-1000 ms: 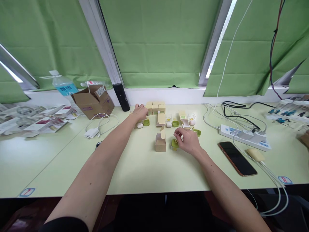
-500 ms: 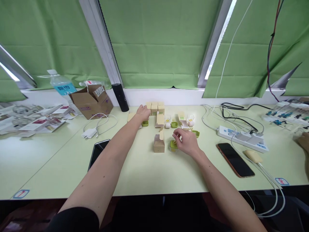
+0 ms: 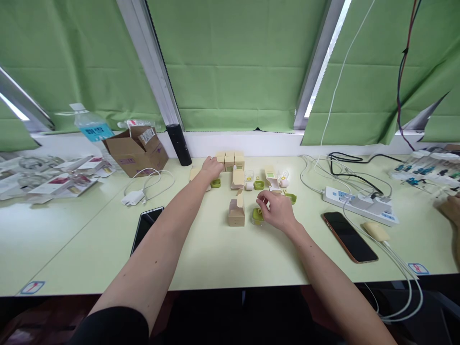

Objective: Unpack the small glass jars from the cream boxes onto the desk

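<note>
At the back of the table my left hand point(image 3: 212, 168) reaches beside a row of small cardboard boxes point(image 3: 230, 160), its fingertips mostly hidden. Just below it sits a green container part point(image 3: 215, 183). My right hand point(image 3: 278, 209) is curled, thumb and forefinger close together; anything inside the curl is too small to make out. Beside that hand stands a clear container with a green lid point(image 3: 258, 215). To its left is an open cardboard box point(image 3: 236, 218), flap raised. Another open box point(image 3: 237, 179), a green tray-like piece point(image 3: 258, 185) and a white roll-like item point(image 3: 249, 186) lie behind.
On the right lie a phone point(image 3: 349, 237), a power strip point(image 3: 359, 206) and cables. A second phone point(image 3: 145, 225) lies under my left forearm. Left are a charger point(image 3: 133, 197), a carton point(image 3: 136, 153) and a black cylinder point(image 3: 178, 145). Another person's hand point(image 3: 451, 209) shows at far right.
My hands keep nearly the same poses, and the view shifts very slightly. At the far right edge the other person's hand has moved a little.
</note>
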The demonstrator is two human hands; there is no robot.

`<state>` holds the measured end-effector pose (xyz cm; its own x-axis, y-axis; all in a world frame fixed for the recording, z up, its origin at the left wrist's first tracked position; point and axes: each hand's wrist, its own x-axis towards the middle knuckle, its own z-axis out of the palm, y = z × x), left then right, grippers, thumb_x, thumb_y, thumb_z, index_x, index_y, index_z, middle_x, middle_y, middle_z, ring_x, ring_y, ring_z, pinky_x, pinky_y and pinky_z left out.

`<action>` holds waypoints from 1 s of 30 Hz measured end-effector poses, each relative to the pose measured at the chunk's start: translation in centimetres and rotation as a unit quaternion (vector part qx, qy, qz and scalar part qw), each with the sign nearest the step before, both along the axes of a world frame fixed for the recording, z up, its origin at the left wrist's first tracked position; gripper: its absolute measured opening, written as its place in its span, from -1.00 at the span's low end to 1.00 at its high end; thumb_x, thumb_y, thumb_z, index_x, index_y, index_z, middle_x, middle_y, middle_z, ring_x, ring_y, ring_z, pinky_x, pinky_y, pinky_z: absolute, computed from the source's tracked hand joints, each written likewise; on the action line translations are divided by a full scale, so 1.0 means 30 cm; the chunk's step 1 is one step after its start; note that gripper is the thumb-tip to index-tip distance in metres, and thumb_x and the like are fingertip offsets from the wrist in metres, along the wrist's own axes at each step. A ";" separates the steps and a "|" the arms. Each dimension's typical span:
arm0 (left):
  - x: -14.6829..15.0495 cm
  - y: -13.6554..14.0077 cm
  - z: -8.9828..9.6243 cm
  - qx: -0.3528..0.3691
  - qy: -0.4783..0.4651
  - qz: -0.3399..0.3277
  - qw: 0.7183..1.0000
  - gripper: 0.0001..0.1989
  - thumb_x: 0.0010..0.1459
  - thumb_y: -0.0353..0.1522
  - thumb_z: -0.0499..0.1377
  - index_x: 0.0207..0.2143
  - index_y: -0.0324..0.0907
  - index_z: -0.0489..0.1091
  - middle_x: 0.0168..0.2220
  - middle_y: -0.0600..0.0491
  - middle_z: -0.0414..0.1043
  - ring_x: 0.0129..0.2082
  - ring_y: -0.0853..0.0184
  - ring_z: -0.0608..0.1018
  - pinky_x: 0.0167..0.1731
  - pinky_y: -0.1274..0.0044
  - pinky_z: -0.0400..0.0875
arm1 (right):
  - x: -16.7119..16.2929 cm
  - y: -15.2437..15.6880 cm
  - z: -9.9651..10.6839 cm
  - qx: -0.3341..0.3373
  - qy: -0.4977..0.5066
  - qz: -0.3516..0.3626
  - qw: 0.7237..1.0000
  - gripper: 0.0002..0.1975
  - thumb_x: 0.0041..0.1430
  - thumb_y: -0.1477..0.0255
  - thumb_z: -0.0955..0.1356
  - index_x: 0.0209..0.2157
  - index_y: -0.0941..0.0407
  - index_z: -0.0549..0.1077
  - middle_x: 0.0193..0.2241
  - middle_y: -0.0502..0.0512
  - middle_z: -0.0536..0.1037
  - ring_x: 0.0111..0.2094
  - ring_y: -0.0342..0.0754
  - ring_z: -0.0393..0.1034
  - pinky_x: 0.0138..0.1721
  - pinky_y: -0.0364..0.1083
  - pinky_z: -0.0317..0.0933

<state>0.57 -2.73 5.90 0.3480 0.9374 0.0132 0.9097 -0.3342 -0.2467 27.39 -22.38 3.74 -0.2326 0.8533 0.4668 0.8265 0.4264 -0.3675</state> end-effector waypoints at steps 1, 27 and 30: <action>-0.001 -0.003 0.002 0.000 0.000 0.002 1.000 -0.85 0.08 -0.36 0.31 -0.27 -0.21 0.60 -0.15 -0.24 0.60 0.10 0.01 0.40 0.14 0.29 0.11 | 0.000 0.000 0.000 0.001 0.000 -0.001 1.000 -0.90 0.28 0.41 0.32 -0.28 0.07 0.49 -0.38 0.04 0.65 -0.41 -0.03 0.45 -0.41 -0.10 0.05; -0.004 -0.634 -0.013 -0.110 -0.525 -0.136 0.833 -0.42 0.12 -0.47 0.11 0.22 -0.04 0.28 0.18 -0.05 0.46 0.25 0.11 0.43 0.25 0.20 0.33 | 0.014 -0.008 0.004 0.041 0.042 0.053 0.997 -0.89 0.26 0.46 0.31 -0.23 0.07 0.49 -0.33 0.10 0.62 -0.28 0.04 0.49 -0.33 -0.06 0.19; -0.004 -0.653 -0.054 -0.187 -0.541 -0.168 0.803 -0.23 0.09 -0.45 0.20 0.35 0.01 0.09 0.33 -0.11 0.29 0.36 0.06 0.33 0.30 0.15 0.28 | -0.001 -0.027 0.009 0.061 0.042 0.111 0.991 -0.88 0.25 0.42 0.33 -0.18 0.06 0.47 -0.27 0.14 0.62 -0.19 0.10 0.47 -0.26 -0.01 0.25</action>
